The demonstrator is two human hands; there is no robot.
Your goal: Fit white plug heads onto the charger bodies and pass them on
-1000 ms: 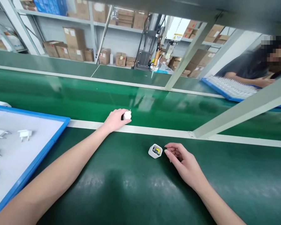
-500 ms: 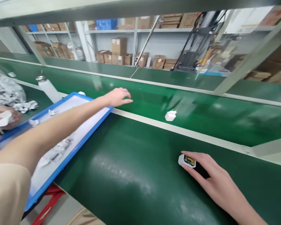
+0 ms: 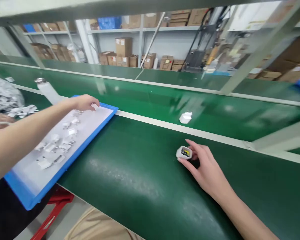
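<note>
Between the thumb and fingers of my right hand [image 3: 202, 163] is a white charger housing [image 3: 179, 152], close to the green bench surface. Its open end faces me and shows a yellow part inside. My left hand [image 3: 86, 102] is at the far corner of a blue-rimmed tray [image 3: 90, 139], fingers curled around a small white plastic piece [image 3: 94, 106], mostly covered by them. Several white plug pieces [image 3: 50, 146] lie scattered in the tray; my left forearm hides some of it. A white plug charger [image 3: 185, 117] with two pins up sits on the green conveyor belt.
At the left edge another person's hand [image 3: 0, 120] is near a clear bag of white parts [image 3: 3, 95]. A white bottle [image 3: 48, 91] stands behind the tray. A pale rail [image 3: 162, 124] separates bench and belt. Metal posts [image 3: 250, 56] rise beyond, before shelves of cartons.
My left hand has moved left from over the belt to the tray's far corner and closed around a white piece. My right hand and the charger housing have shifted left and away from me.
</note>
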